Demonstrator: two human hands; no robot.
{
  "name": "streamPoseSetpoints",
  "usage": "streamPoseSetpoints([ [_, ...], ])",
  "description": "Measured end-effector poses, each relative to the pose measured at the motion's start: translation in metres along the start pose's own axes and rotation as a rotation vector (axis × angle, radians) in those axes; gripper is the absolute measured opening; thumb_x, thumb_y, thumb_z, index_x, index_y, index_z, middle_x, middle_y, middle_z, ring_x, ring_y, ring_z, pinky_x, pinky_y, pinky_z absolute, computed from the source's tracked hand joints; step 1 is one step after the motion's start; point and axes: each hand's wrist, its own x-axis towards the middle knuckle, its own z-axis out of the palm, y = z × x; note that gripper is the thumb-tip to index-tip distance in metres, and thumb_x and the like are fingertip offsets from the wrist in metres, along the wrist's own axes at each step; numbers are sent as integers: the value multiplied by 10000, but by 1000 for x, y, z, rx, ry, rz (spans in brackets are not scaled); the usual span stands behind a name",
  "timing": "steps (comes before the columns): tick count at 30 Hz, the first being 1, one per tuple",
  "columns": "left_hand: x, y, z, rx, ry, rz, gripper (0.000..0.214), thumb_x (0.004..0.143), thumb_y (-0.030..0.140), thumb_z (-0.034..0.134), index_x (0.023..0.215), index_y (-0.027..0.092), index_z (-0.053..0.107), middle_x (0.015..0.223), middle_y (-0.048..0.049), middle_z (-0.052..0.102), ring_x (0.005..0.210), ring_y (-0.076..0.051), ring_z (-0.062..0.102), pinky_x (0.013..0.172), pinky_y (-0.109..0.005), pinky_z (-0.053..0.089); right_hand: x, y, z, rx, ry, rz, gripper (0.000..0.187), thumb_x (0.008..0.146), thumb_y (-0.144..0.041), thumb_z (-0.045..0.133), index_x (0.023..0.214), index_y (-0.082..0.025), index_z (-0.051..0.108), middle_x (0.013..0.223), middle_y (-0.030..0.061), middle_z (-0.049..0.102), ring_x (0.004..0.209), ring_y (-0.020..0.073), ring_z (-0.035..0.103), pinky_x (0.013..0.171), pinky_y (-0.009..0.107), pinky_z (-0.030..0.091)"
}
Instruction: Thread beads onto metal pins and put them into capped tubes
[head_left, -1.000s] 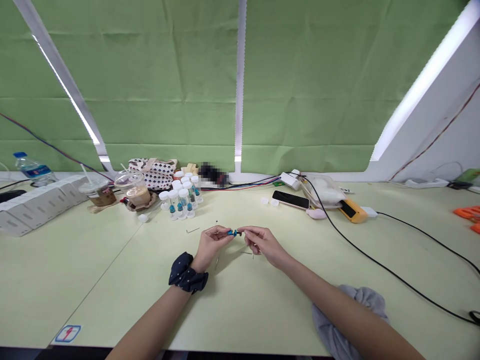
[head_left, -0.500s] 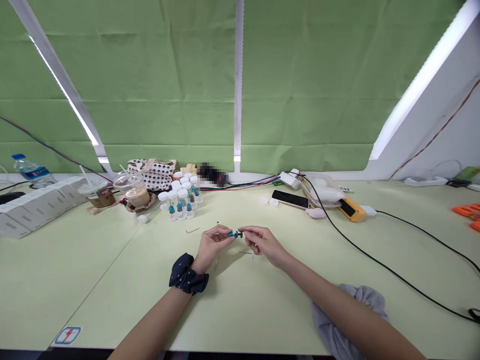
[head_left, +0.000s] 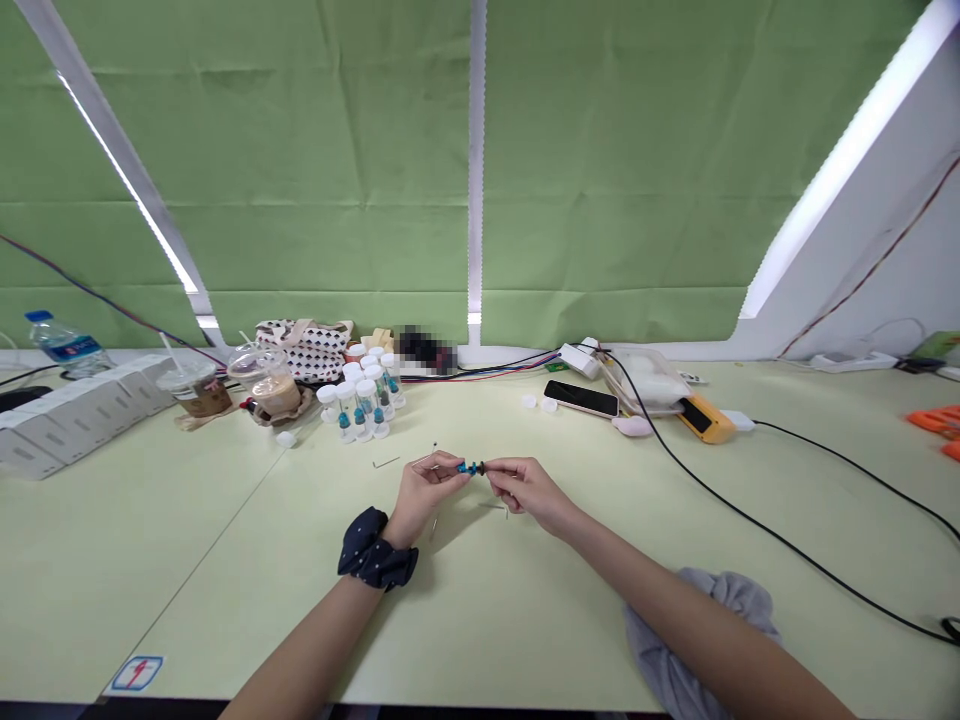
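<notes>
My left hand [head_left: 426,487] and my right hand [head_left: 525,485] meet over the middle of the pale green table [head_left: 225,560]. Both pinch a small blue part [head_left: 469,467] between thumb and fingertips, one at each end. A dark dotted scrunchie [head_left: 373,549] sits on my left wrist. Thin metal pins [head_left: 386,462] lie on the table around and under my hands. A cluster of small clear vials with white caps [head_left: 361,396] stands behind my left hand; some hold blue pieces.
Two iced drink cups [head_left: 262,378] and white boxes [head_left: 75,415] stand at the back left. A phone [head_left: 581,398], a yellow device [head_left: 703,419] and a black cable [head_left: 787,545] lie at the right. Grey cloth [head_left: 697,640] rests under my right forearm.
My right hand's fingers shifted slightly on the blue part; both hands stay in place.
</notes>
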Motion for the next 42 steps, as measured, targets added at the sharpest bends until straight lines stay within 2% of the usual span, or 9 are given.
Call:
streamPoseSetpoints([
  [3,1,0,-2,15,25,-2,208,604,230,743,780,147,671,836,-43,625,744,-139,584,680,-258,476,-2,-1,2,-18,-19,2,360,696,-405,619,911,-121,668,541,-36,431,432,44,311,403,203,201],
  [8,0,1,0,5,-11,-14,212,605,232,741,786,151,668,830,-45,626,770,-150,589,710,-272,477,-3,-4,1,45,-10,-75,376,705,-359,616,1028,-168,631,610,-40,432,428,31,292,401,200,182],
  [15,1,0,-1,11,12,-6,231,589,249,749,778,143,670,829,-52,624,762,-154,585,704,-280,481,-3,-2,3,-44,-7,27,343,685,-369,622,923,-126,669,490,-56,376,432,51,294,403,204,207],
  [21,1,1,0,-3,-13,-13,218,598,232,746,787,152,672,826,-40,630,754,-142,587,703,-272,474,-2,-3,-1,47,-10,-80,371,698,-345,616,1023,-168,634,613,-40,427,431,32,285,403,204,181],
  [28,1,1,-1,-4,-13,-16,220,600,228,745,791,144,673,843,-53,627,773,-153,594,715,-279,485,-1,-1,1,-48,0,27,323,679,-346,618,913,-130,671,514,-48,392,436,49,293,404,206,189],
  [31,1,1,-2,-15,-7,-20,215,607,224,742,798,151,676,844,-44,632,750,-142,597,703,-273,484,-3,-3,2,-19,-37,-8,318,695,-353,610,921,-140,674,509,-53,373,440,50,285,410,210,188],
  [35,1,1,0,-24,-30,-18,207,616,213,737,805,153,677,825,-40,637,768,-147,601,728,-279,482,-2,-4,1,49,-20,-70,355,696,-336,613,1013,-180,642,592,-49,406,430,34,272,407,207,171],
  [38,0,1,2,-24,-42,-11,204,611,205,741,797,150,678,830,-46,638,784,-155,601,737,-284,481,0,-2,1,35,2,-48,371,683,-323,622,1021,-171,635,613,-42,425,431,33,285,398,201,170],
  [42,1,1,1,-9,-31,-3,210,616,211,739,806,146,678,831,-50,632,775,-153,595,720,-279,480,0,-1,2,-38,16,3,330,679,-323,619,950,-139,658,528,-52,394,429,48,295,394,202,189],
])
